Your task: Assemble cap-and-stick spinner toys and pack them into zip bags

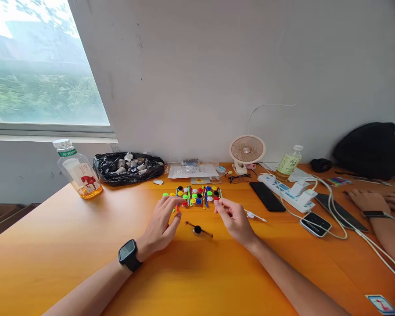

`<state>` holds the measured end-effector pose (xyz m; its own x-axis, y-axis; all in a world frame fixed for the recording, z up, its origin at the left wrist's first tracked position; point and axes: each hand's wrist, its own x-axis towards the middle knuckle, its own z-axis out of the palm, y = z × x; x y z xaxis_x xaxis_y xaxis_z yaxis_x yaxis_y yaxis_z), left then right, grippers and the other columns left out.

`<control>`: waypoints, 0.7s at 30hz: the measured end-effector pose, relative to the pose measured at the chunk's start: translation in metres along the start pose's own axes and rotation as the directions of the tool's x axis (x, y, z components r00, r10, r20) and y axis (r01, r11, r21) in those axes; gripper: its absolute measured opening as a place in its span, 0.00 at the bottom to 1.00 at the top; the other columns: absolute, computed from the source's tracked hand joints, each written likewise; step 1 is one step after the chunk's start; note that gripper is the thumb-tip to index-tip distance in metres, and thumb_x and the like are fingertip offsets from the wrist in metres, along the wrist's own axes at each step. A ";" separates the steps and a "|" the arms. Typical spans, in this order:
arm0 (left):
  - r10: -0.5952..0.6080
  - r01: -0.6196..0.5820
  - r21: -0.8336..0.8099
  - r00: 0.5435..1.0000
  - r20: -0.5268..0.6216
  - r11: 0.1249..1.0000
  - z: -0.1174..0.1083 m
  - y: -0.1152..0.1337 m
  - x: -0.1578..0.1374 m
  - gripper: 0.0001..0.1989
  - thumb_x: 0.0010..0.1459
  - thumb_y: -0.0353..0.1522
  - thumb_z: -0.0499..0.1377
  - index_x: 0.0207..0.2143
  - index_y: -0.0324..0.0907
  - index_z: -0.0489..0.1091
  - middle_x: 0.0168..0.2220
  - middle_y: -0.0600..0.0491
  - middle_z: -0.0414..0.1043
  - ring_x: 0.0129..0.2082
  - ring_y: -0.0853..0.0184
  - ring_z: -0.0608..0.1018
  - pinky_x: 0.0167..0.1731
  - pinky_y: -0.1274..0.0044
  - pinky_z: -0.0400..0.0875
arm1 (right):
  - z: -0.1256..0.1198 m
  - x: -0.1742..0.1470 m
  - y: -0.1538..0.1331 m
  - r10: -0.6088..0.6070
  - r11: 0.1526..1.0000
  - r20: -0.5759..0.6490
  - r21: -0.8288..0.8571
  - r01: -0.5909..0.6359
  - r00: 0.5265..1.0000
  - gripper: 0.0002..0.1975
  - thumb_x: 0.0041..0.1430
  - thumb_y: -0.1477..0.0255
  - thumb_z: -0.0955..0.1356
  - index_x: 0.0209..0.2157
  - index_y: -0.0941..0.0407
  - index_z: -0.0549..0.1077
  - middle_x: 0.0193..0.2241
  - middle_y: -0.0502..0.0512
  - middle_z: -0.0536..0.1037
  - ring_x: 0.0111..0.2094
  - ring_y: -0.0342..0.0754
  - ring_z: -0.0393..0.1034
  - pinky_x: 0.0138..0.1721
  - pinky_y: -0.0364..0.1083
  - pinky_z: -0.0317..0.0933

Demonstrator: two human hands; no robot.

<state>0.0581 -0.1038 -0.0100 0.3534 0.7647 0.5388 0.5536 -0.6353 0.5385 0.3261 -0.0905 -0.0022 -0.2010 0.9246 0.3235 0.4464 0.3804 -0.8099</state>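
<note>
A small toy with a black round cap [197, 229] and a dark stick across it stands on the table between my hands, touching neither; the stick's right end is slightly smeared. My left hand [163, 223] is open, fingers stretched forward over the near left edge of a cluster of coloured caps and sticks [194, 201]. Thumb and index finger of my right hand [233, 219] are pressed together at the cluster's right side. Whether anything small sits between them is hidden. Just beyond that hand lies a white stick with a white cap [250, 214].
A tea bottle [80, 173] and a black plastic bag of scraps [128, 169] stand back left. Along the back are a fan [246, 151] and glasses [239, 178]. Rightward lie a phone [267, 196], a power strip [285, 193], cables, and another person's hands [368, 202].
</note>
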 end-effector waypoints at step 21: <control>-0.192 0.200 0.226 0.980 -0.058 0.953 -0.013 -0.090 0.012 0.19 0.74 0.40 0.48 0.56 0.47 0.74 0.55 0.47 0.74 0.55 0.53 0.71 0.56 0.60 0.68 | -0.007 0.005 0.007 -0.132 0.934 0.118 -0.317 0.164 0.984 0.25 0.74 0.55 0.60 0.24 0.53 0.61 0.18 0.46 0.58 0.21 0.43 0.51 0.28 0.46 0.44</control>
<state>0.0035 -0.0388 -0.0434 0.1966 0.8647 0.4622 0.7686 -0.4286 0.4749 0.3344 -0.0835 -0.0024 -0.3601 0.8574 0.3678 0.6607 0.5127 -0.5483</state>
